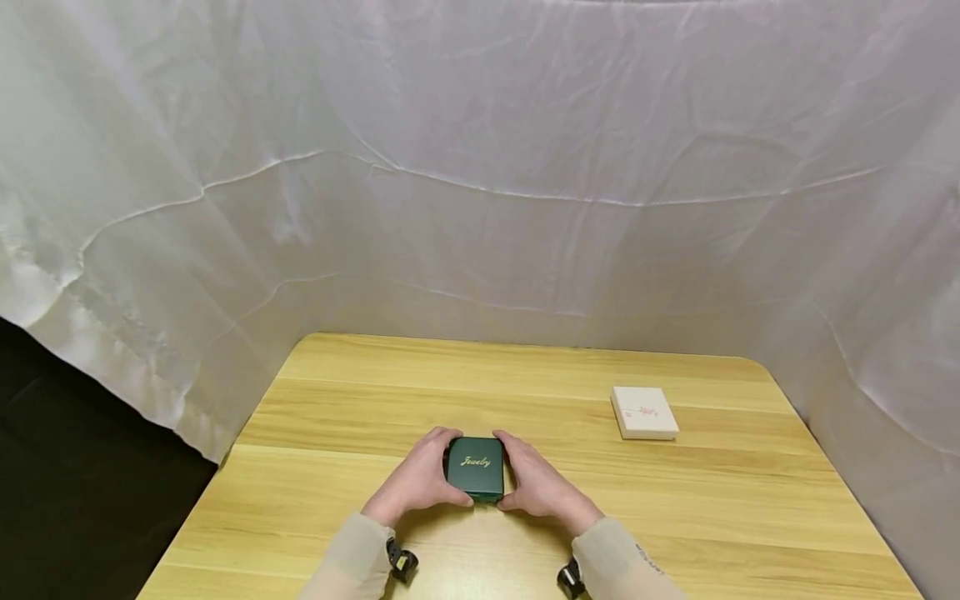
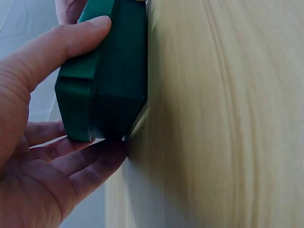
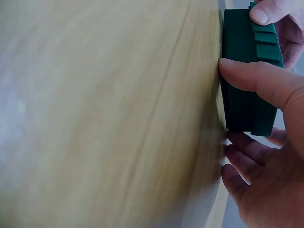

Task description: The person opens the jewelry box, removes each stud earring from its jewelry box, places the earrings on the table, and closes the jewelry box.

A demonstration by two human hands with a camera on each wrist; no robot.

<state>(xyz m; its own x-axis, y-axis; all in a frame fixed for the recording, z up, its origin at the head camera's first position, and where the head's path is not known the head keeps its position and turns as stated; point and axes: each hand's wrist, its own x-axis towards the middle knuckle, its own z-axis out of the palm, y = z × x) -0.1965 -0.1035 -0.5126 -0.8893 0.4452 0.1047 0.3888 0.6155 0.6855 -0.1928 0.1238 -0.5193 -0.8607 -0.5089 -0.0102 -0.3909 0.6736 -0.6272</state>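
Note:
A dark green box [image 1: 476, 465] with gold "Jewelry" lettering on its lid lies closed on the table between both hands. My left hand [image 1: 423, 475] grips its left side, thumb on the near side and fingers round the far side. On the right side my right hand [image 1: 538, 482] holds it in the same way. In the left wrist view the left thumb presses the lid's edge of the box [image 2: 118, 61], with fingertips under its corner. The right wrist view has the right thumb against the box's [image 3: 239, 99] lower part, near the table.
A white square box [image 1: 645, 412] with pink print lies farther back on the right of the wooden table [image 1: 720, 500]. Pale curtains [image 1: 525, 250] hang behind and along the sides. Something black [image 1: 67, 467] fills the area beyond the left edge.

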